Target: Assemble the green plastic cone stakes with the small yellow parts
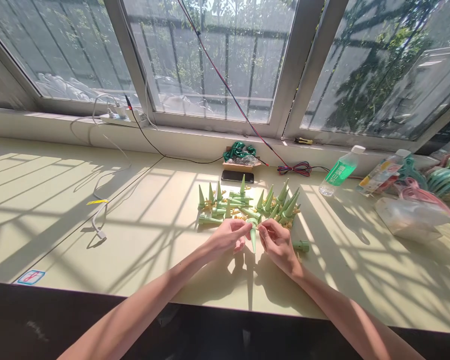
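Between my two hands a pale green cone-shaped piece (pixel 253 240) hangs over the table, its point toward me. The thumb and fingers of my left hand (pixel 229 236) are closed on its upper part. My right hand (pixel 278 243) is pinched shut close to the piece's other side; whatever is in its fingertips is too small to make out. Just beyond the hands is a group of similar green cones (pixel 287 210), some upright and some on their sides, with small yellowish parts among them. Beside my right wrist lies another green piece (pixel 302 246).
A black phone (pixel 237 176) and a small box with green material (pixel 240 152) are behind the cones. Farther right are coiled wires (pixel 295 169), a green-labelled bottle (pixel 339 172) and a plastic bag (pixel 405 217). A white cable (pixel 100 229) lies left on the table (pixel 142 260).
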`<state>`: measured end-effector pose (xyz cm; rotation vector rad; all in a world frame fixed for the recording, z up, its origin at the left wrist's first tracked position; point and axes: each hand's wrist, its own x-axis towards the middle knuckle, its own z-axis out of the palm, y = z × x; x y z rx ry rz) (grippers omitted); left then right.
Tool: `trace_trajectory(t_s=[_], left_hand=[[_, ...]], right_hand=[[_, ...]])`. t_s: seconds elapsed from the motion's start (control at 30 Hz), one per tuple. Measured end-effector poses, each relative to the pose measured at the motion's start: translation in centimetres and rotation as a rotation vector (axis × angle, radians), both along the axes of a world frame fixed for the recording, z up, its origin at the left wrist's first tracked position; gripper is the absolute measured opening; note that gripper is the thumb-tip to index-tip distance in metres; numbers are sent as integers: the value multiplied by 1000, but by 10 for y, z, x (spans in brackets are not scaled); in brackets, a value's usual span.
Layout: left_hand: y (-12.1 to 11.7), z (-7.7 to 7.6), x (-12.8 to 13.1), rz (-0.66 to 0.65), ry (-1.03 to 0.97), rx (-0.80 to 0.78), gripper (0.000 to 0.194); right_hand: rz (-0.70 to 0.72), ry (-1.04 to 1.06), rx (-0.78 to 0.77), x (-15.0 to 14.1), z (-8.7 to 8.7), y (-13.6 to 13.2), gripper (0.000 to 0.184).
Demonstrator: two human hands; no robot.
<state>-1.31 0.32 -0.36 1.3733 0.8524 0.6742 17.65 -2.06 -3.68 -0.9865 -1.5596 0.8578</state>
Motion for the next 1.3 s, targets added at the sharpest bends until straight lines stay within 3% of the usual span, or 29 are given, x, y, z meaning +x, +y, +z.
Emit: trace_trajectory(t_s=[0.17, 0.47, 0.83, 1.03, 1.17, 1.3], left_hand=[[-1, 0, 3, 43, 53, 122, 49], [-7, -3, 8, 164, 83, 540, 36], [-9, -8, 4, 100, 213, 928, 25], [-5, -12, 2, 72, 183, 1170, 27], [-4, -11, 5, 175, 184, 1031, 23], [-4, -2, 6, 195, 145, 691, 25]], right_hand=[[-35, 9, -54, -1, 2, 0, 35], [-14, 113, -187, -3, 6, 0, 41], [93, 242, -318, -4, 13, -1, 40], [71, 217, -320, -3, 10, 1, 40], [1, 243, -262, -4, 6, 2, 40], [-61, 233, -158, -5, 1, 3, 38]])
